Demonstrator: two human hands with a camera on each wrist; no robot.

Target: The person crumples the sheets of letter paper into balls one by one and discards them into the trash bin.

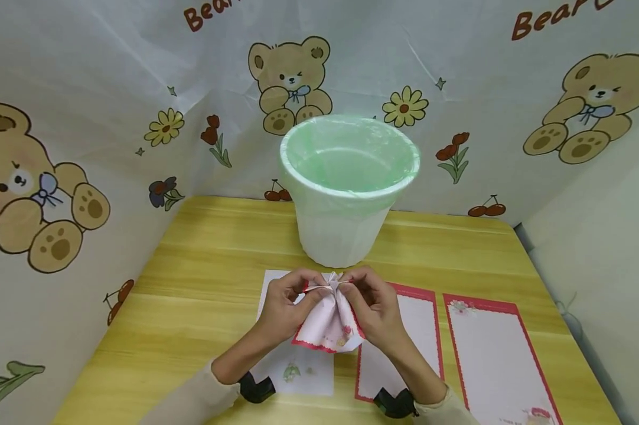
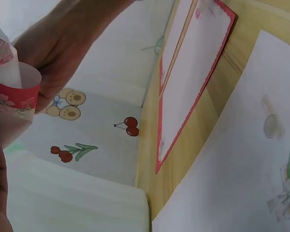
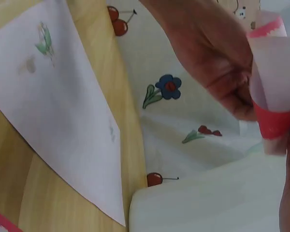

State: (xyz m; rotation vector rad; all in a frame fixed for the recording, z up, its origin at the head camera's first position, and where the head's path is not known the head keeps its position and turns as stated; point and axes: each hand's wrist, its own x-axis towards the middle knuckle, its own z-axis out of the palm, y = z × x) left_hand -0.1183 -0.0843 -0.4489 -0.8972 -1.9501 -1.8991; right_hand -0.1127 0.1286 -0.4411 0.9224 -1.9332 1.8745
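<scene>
Two hands at work in the head view: left hand point(image 1: 284, 304) in from eight o'clock, right hand point(image 1: 378, 310) from four, fingers and thumbs of both pinching the gathered top of one red-edged sheet point(image 1: 327, 324)! Dead centre, this paper, neither hand nearer; its folds run from the pinch at twelve down to a loose fan at six. And just beyond the knuckles, at twelve o'clock, there's the green-lined bin point(image 1: 341, 233), mouth up on the bench point(image 1: 208, 254).

Over to the left wrist: the sheet curls at ten o'clock in the frame, its red band bent round between the hands, bin wall down at seven. The exact fingertip contact? Can't tell from here.

Right wrist now: paper out at three o'clock, red fold tucked between the hands, bin wall below at five. Fingertips are partly hidden, so no call on that grip from this side.
</scene>
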